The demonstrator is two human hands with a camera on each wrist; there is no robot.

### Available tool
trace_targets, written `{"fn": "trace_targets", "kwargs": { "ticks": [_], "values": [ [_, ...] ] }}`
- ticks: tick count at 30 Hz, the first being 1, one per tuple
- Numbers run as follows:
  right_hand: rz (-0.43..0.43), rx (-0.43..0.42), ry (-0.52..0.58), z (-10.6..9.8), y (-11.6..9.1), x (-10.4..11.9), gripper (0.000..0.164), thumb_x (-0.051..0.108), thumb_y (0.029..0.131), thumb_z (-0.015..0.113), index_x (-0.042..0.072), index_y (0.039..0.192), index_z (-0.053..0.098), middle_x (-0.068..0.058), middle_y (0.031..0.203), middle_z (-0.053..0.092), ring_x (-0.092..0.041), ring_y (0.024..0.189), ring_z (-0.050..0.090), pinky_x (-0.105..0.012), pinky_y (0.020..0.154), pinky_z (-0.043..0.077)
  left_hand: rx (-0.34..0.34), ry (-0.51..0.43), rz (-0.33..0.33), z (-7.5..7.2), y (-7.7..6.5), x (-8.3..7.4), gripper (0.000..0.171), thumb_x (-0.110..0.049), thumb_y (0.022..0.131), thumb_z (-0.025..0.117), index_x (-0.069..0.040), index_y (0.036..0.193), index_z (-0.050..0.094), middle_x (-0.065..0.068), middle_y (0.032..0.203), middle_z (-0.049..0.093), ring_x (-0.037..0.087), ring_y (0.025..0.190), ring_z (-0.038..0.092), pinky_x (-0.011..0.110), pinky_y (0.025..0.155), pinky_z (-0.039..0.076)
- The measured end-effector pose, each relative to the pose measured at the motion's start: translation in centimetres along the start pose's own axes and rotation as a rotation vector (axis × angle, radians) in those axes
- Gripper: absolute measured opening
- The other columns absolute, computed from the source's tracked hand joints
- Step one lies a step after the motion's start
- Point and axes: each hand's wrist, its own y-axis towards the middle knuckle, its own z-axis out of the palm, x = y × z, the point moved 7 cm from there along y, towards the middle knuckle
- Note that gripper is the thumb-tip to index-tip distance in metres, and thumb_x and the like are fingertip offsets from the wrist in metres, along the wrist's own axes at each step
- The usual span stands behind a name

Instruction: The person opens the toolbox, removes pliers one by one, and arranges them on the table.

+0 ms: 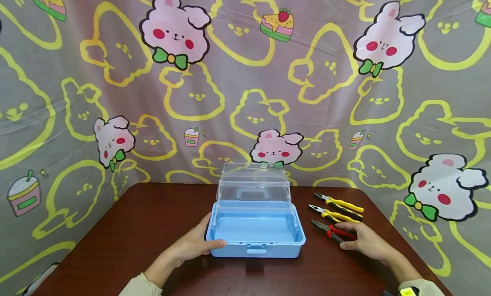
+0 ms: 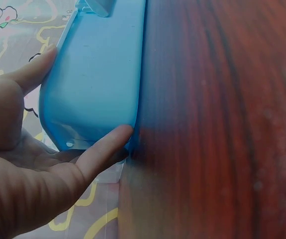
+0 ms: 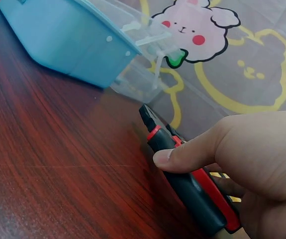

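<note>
A light-blue storage box (image 1: 255, 250) with its clear lid (image 1: 255, 191) raised stands on the table. My left hand (image 1: 195, 241) grips the box's left end, thumb over the front rim and fingers round the side; the left wrist view shows this hand (image 2: 43, 164) against the blue wall (image 2: 90, 79). To the right of the box, my right hand (image 1: 364, 240) holds pliers (image 1: 333, 232) by their red and black handles. In the right wrist view the thumb presses on the black handle (image 3: 187, 191), and the plier nose points toward the back.
Two pliers with yellow and black handles, the far pair (image 1: 339, 202) and the nearer pair (image 1: 335, 213), lie behind the red-handled ones. The dark wooden table (image 1: 161, 210) meets a patterned cloth backdrop (image 1: 230, 74) at its back and sides.
</note>
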Motion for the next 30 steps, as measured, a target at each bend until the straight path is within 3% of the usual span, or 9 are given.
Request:
{"fn": "trace_targets", "kwargs": {
  "ticks": [5, 14, 21, 27, 30],
  "values": [
    [-0.005, 0.001, -0.011, 0.13, 0.06, -0.08, 0.063, 0.021, 0.083, 0.088, -0.002, 0.136, 0.063, -0.021, 0.136, 0.061, -0.044, 0.13, 0.049, -0.055, 0.097, 0.044, 0.007, -0.003, -0.001, 0.17, 0.0, 0.06, 0.104, -0.03, 0.094, 0.08, -0.012, 0.166, 0.008, 0.033, 0.157, 0.03, 0.043, 0.121, 0.055, 0.058, 0.079, 0.055],
    [-0.094, -0.061, -0.178, 0.48, -0.15, 0.89, 0.058, 0.028, 0.086, 0.085, 0.004, 0.136, 0.065, -0.015, 0.134, 0.063, -0.041, 0.125, 0.055, -0.048, 0.093, 0.049, -0.011, 0.005, 0.004, -0.22, 0.08, -0.12, 0.105, -0.029, 0.093, 0.081, -0.011, 0.166, 0.009, 0.033, 0.155, 0.033, 0.041, 0.119, 0.057, 0.056, 0.079, 0.056],
    [-0.047, -0.05, -0.158, 0.36, -0.37, 0.23, 0.06, 0.029, 0.085, 0.087, 0.007, 0.137, 0.065, -0.017, 0.136, 0.062, -0.043, 0.128, 0.052, -0.058, 0.095, 0.045, -0.006, 0.015, 0.001, 0.01, 0.15, 0.0, 0.105, -0.029, 0.093, 0.082, -0.01, 0.166, 0.009, 0.033, 0.155, 0.032, 0.042, 0.118, 0.056, 0.055, 0.078, 0.056],
    [-0.022, -0.043, -0.122, 0.44, -0.34, 0.03, 0.062, 0.03, 0.084, 0.088, 0.006, 0.137, 0.065, -0.017, 0.137, 0.061, -0.044, 0.129, 0.051, -0.059, 0.096, 0.045, -0.017, 0.032, 0.008, -0.21, 0.15, 0.03, 0.105, -0.029, 0.092, 0.082, -0.009, 0.165, 0.011, 0.032, 0.154, 0.035, 0.041, 0.119, 0.056, 0.054, 0.079, 0.055],
    [-0.035, -0.04, -0.144, 0.64, -0.1, 0.26, 0.062, 0.03, 0.084, 0.087, 0.005, 0.136, 0.065, -0.017, 0.136, 0.062, -0.043, 0.128, 0.053, -0.057, 0.096, 0.046, -0.044, 0.093, 0.003, -0.64, -0.05, -0.02, 0.105, -0.033, 0.091, 0.083, -0.008, 0.165, 0.013, 0.028, 0.156, 0.037, 0.039, 0.126, 0.052, 0.058, 0.092, 0.049]
  ]
}}
